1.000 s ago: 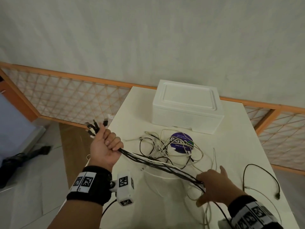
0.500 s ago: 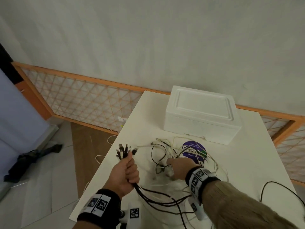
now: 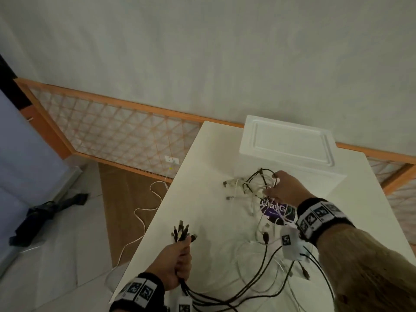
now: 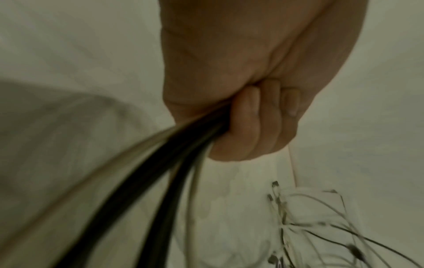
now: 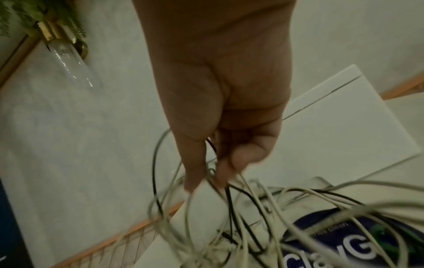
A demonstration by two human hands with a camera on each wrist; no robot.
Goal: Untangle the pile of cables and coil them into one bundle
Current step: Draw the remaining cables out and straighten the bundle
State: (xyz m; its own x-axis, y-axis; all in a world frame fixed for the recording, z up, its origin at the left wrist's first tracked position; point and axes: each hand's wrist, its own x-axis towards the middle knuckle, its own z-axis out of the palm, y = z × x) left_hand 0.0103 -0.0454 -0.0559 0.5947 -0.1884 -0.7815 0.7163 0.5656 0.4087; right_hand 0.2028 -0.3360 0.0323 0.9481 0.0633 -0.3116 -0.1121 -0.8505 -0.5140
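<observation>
My left hand (image 3: 177,260) grips a bunch of black cables (image 3: 183,230) near their plugs, which fan out above the fist; the cords (image 4: 160,181) trail down out of the fist and loop across the white table (image 3: 202,221). My right hand (image 3: 283,188) reaches into the tangle of white and black cables (image 3: 249,188) in front of the foam box and pinches several strands (image 5: 218,181) between thumb and fingers. The tangle lies partly over a round purple sticker (image 3: 276,213).
A white foam box (image 3: 288,149) stands at the table's far side against the wall. An orange lattice fence (image 3: 112,131) runs behind and to the left. A white cord (image 3: 144,221) lies on the floor left of the table, and a dark object (image 3: 45,212) lies further left.
My right hand has moved from the table's near right side forward into the tangle by the box and taken hold of strands. My left hand, still gripping the black cables, has come over the table.
</observation>
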